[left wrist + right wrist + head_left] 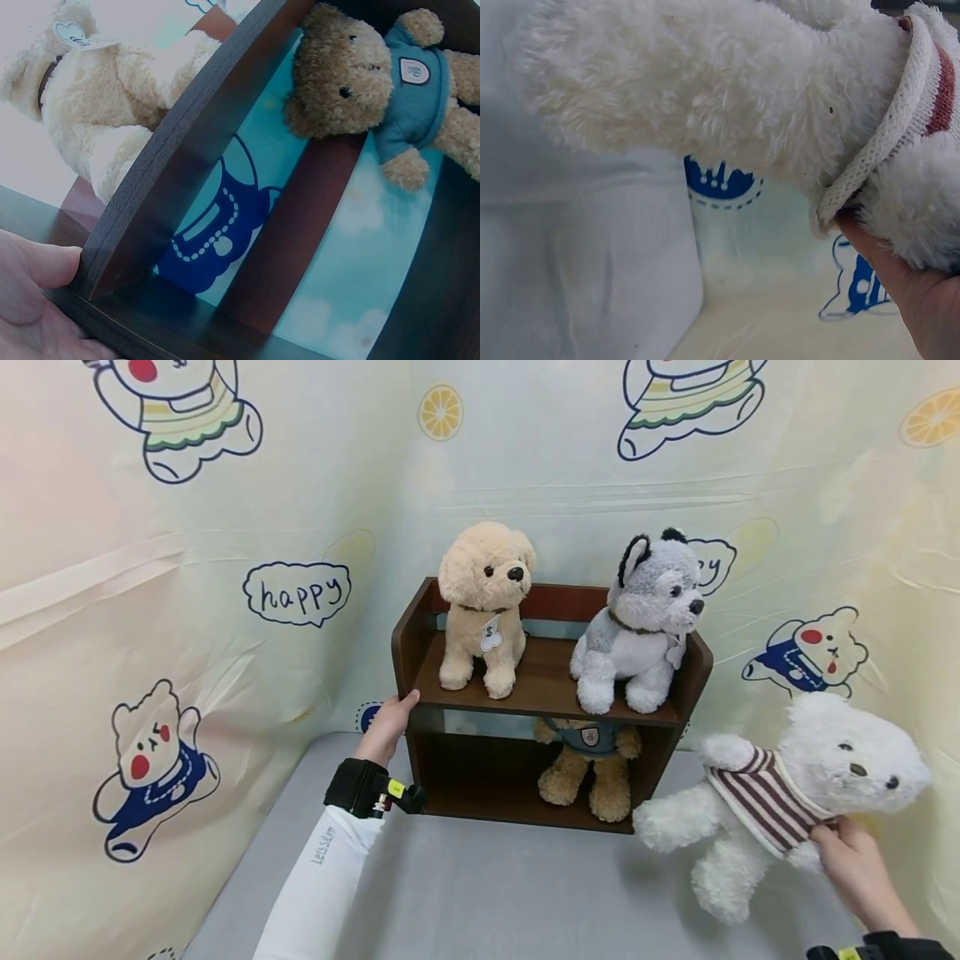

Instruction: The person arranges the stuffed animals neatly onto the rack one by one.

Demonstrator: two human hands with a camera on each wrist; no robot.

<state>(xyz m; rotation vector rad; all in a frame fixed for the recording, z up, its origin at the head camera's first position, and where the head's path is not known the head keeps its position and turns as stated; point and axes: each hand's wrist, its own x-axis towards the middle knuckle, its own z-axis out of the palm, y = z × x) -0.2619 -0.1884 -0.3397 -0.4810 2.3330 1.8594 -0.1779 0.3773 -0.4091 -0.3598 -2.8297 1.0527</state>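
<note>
My left hand (388, 727) holds the left side of a dark brown two-tier shelf (547, 672), its thumb at the front edge by the middle board. In the right hand (855, 860) is a white teddy bear (847, 752) wearing a striped sweater, gripped at the body and tilted sideways in front of the shelf's right side. On the upper tier sit a cream plush dog (483, 610) at left and a grey-and-white plush husky (637, 627) at right. A brown teddy bear (345, 75) in a blue top sits on the lower tier; the board hides its head in the head view.
The shelf stands on a grey-covered table (495, 893) near a printed cloth backdrop (300, 485). The lower tier's left part (472, 777) lies beside the brown bear. The table's left edge (255, 843) runs along the cloth.
</note>
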